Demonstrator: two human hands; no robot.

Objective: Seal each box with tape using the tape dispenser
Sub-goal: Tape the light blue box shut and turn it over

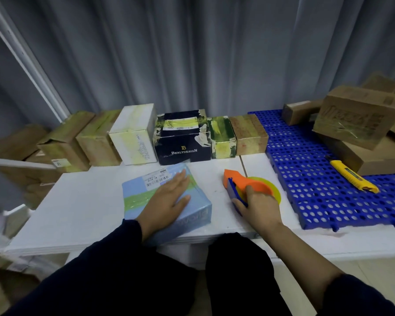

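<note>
light-blue box point(169, 201) (green tape strip across top) under flat left hand point(169, 197).

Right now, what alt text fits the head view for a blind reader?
A person's left hand rests flat on a taped light blue box on a white table, while the right hand grips an orange tape dispenser beside it. Taped boxes line the back; a yellow knife lies on a blue mat at right.
</note>
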